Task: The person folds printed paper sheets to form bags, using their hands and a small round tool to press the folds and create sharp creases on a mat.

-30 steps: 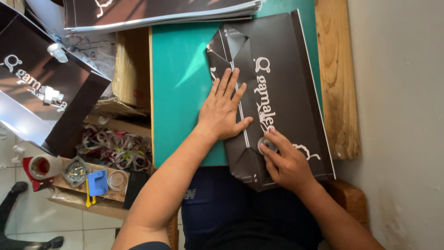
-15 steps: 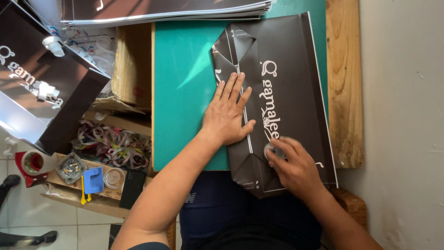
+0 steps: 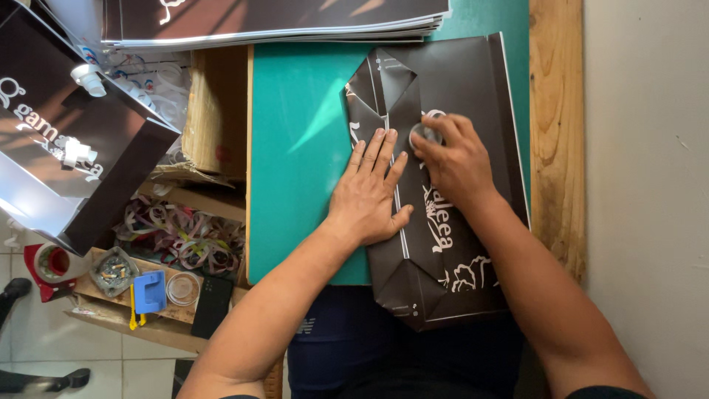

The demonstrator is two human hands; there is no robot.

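Note:
A dark brown folded paper bag (image 3: 458, 89) with white print lies flat on a green cutting mat (image 3: 303, 148). My left hand (image 3: 373, 193) lies palm down on the bag's left fold, fingers spread. My right hand (image 3: 454, 159) grips a small round grey object (image 3: 426, 134) and presses it onto the bag's centre seam, just past my left fingertips. The bag's near end hangs over the mat's edge above my lap.
A stack of flat brown printed sheets (image 3: 273, 18) lies at the mat's far edge. Assembled brown bags (image 3: 66, 140) stand at left. Below them sit a box of ribbon handles (image 3: 181, 236), a tape roll (image 3: 46, 262), a blue tool (image 3: 150, 292) and a phone (image 3: 212, 307). A wooden strip (image 3: 555, 133) borders the mat's right side.
My right hand has slid the round object up the centre seam, from the bag's near end to beside my left fingertips. My left hand has stayed flat on the bag.

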